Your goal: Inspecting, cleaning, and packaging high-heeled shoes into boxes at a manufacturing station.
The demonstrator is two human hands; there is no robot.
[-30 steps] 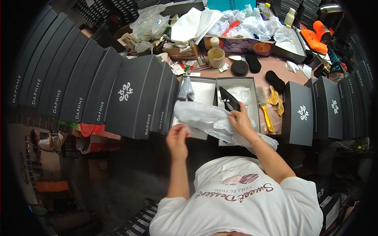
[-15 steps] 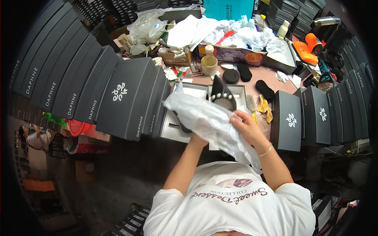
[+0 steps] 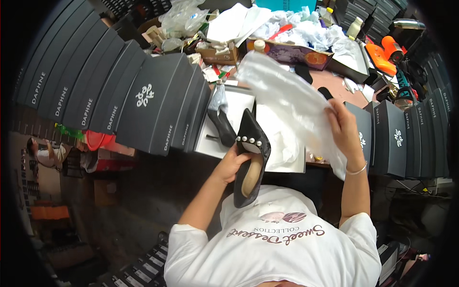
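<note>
My left hand [image 3: 231,163] is closed around the side of a black pointed-toe shoe [image 3: 261,152] with a row of pearl-like beads across its front and a beige insole. The shoe is out in the open, toe pointing away from me. Off to the right, my right hand [image 3: 340,125] pinches the edge of a translucent white plastic bag [image 3: 291,91], which hangs spread out and slightly blurred. Beyond the left hand, a second black heeled shoe [image 3: 223,128] with pale wrapping in its toe lies in an open white shoebox [image 3: 204,143]. White paper [image 3: 282,143] lies in the box's other part.
Dark grey shoeboxes [image 3: 158,103] stand in a row at the left, and more shoeboxes [image 3: 388,138] stand at the right. At the back sit crumpled paper [image 3: 306,40], a small bottle [image 3: 354,28] and an orange tool [image 3: 381,60]. A person [image 3: 45,153] is far left.
The shoe has come out of the plastic bag and is now held bare in my left hand, nearer to me. My right hand has moved right, carrying the bag away from it.
</note>
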